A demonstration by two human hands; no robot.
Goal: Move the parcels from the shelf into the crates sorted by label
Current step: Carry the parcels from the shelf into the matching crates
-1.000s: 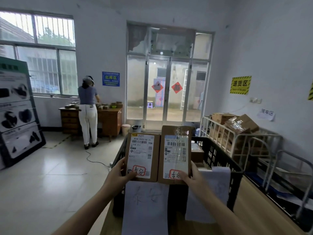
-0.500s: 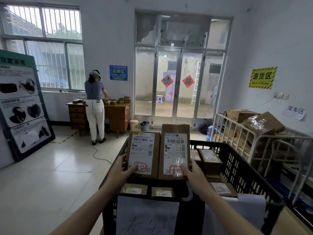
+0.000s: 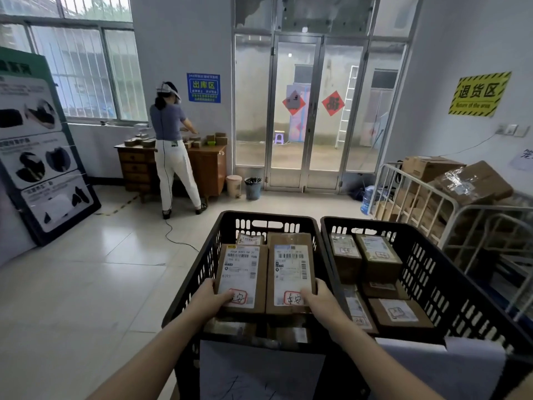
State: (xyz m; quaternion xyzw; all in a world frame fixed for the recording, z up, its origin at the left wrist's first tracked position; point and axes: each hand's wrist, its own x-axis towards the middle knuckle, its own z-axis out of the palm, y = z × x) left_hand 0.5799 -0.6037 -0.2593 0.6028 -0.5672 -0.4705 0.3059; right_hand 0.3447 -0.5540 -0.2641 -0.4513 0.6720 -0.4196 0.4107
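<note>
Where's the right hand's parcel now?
Head view, lower centre: the right hand grips the parcel over the left crate, beside a second parcel held by the left hand.

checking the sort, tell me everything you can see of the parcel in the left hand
The left parcel is a flat brown cardboard box, label side up. Its white shipping label carries barcodes, printed text and a red-ringed handwritten mark at the near end. The left hand grips its near left corner, thumb on the label. It is held above the black crate, close beside the right parcel.
</note>
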